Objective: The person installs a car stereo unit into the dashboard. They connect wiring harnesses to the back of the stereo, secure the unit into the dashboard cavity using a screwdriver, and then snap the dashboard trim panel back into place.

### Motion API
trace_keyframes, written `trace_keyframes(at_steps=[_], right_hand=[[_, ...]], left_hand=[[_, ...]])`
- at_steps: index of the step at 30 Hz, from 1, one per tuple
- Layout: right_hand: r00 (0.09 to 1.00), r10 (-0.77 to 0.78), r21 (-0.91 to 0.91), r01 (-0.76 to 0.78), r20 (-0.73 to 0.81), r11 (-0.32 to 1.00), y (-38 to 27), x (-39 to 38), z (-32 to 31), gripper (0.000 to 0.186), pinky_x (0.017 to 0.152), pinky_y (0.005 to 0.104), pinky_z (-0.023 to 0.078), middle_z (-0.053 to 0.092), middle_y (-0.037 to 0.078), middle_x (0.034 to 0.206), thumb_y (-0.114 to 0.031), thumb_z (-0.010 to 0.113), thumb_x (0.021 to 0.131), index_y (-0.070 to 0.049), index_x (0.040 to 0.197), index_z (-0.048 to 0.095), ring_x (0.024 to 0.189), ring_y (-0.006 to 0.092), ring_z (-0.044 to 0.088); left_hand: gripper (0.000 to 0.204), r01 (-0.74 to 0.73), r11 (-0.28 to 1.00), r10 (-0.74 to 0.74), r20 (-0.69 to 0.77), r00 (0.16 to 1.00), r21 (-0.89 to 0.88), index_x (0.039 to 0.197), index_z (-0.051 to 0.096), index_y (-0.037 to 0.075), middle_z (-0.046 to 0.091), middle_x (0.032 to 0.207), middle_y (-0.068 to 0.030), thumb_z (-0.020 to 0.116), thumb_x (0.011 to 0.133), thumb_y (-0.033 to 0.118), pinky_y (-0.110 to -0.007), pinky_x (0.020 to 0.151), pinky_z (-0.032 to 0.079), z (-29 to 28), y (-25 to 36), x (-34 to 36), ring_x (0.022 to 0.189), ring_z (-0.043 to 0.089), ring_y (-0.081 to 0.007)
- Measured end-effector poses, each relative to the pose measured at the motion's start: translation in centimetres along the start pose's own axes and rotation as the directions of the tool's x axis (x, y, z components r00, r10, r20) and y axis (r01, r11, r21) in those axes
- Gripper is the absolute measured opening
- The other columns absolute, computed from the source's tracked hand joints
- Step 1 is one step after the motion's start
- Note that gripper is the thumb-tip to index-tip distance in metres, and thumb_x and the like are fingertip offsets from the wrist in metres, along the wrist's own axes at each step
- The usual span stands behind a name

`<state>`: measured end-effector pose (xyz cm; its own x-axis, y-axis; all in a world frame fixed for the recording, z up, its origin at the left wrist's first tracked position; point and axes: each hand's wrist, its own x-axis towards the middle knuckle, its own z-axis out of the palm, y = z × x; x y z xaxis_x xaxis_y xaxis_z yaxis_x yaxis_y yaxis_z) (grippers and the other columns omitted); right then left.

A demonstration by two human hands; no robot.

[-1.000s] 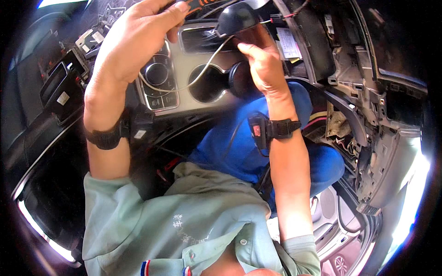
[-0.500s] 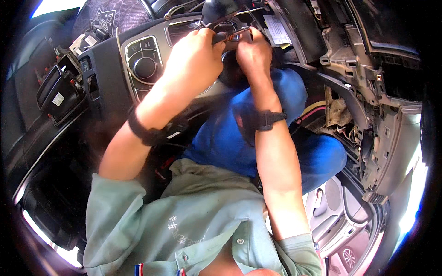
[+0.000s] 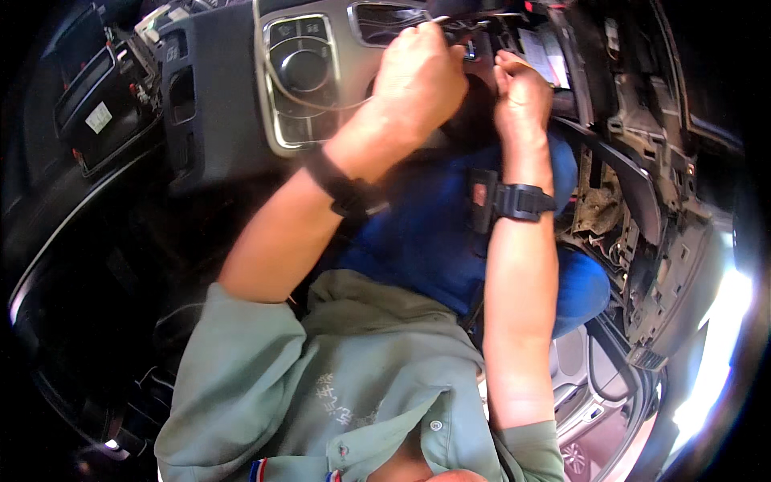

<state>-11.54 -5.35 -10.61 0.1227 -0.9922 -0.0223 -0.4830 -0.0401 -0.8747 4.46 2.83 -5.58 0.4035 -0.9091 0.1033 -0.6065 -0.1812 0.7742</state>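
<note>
Right now, from where I stand, both hands are busy at the top of the frame, slightly apart. The left hand (image 3: 422,76) is curled closed around a dark tool (image 3: 459,34), a bit of which juts out beside its fingertips at top centre. Just to its right, the right hand (image 3: 524,100) has its fingers bent in toward the thumb; I can't tell whether anything is pinched there. A pale cable (image 3: 277,85) loops around the round knob (image 3: 303,71) on the grey console (image 3: 352,56), upper centre-left, and runs behind the left hand. At upper left sits a black module (image 3: 100,119) bearing a white label; at upper right, a white sheet (image 3: 542,60). Blue trousers (image 3: 409,233) fill the middle.
</note>
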Motion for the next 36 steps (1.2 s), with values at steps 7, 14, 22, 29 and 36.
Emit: trace_keyframes(at_steps=[7,14,22,29,36], right_hand=[[0.917,0.4,0.389,-0.366,-0.005,0.845,-3.0,-1.1,0.2,0.025,0.066,0.0249,0.046,0.069,0.008,0.092,-0.013,0.057,0.088,0.003,0.101,0.07,0.075,0.0136,0.061],[0.959,0.256,0.078,-0.267,0.123,0.961,-5.7,-1.5,1.7,0.027,0.069,0.0232,0.046,0.071,0.006,0.086,-0.017,0.057,0.091,0.005,0.099,0.071,0.073,0.0108,0.059],[0.903,0.357,0.257,-0.413,0.238,0.874,-5.4,-0.7,2.2,0.032,0.075,0.0243,0.047,0.07,0.007,0.09,-0.026,0.055,0.098,0.002,0.102,0.07,0.08,0.0117,0.062],[0.848,0.413,0.499,-0.529,0.332,0.687,-3.1,0.3,1.3,0.019,0.075,0.0281,0.05,0.071,0.007,0.089,-0.019,0.061,0.092,-0.001,0.096,0.069,0.079,0.0156,0.065],[0.764,0.525,0.454,-0.646,0.376,0.614,-4.4,0.2,0.9,0.02,0.077,0.0284,0.051,0.071,0.007,0.092,-0.018,0.06,0.092,-0.002,0.1,0.068,0.082,0.0164,0.066]], left_hand=[[0.019,0.088,0.975,-0.098,-0.041,0.994,-0.202,0.089,0.056,-0.008,0.062,0.084,-0.0303,0.063,0.084,0.008,-0.05,0.076,0.051,0.4,0.8,-0.9,0.083,0.061,-0.0461],[0.017,0.126,0.951,-0.129,0.007,0.992,-0.283,0.091,0.054,-0.007,0.061,0.081,-0.0275,0.063,0.082,0.004,-0.048,0.074,0.051,0.5,0.4,-0.9,0.079,0.061,-0.0443],[0.017,0.117,0.957,-0.122,-0.005,0.992,-0.264,0.092,0.055,-0.005,0.062,0.08,-0.0247,0.064,0.082,0.006,-0.046,0.075,0.052,1.4,0.2,-0.5,0.08,0.062,-0.0419],[0.016,0.119,0.967,-0.122,0.001,0.993,-0.227,0.094,0.055,-0.005,0.062,0.085,-0.0242,0.061,0.081,0.003,-0.045,0.073,0.053,1.1,0.6,-0.9,0.08,0.063,-0.0408],[0.016,0.113,0.974,-0.115,0.004,0.993,-0.197,0.093,0.054,-0.005,0.061,0.088,-0.0232,0.058,0.078,0.0,-0.043,0.072,0.054,1.3,1.2,-1.0,0.081,0.064,-0.0377]])
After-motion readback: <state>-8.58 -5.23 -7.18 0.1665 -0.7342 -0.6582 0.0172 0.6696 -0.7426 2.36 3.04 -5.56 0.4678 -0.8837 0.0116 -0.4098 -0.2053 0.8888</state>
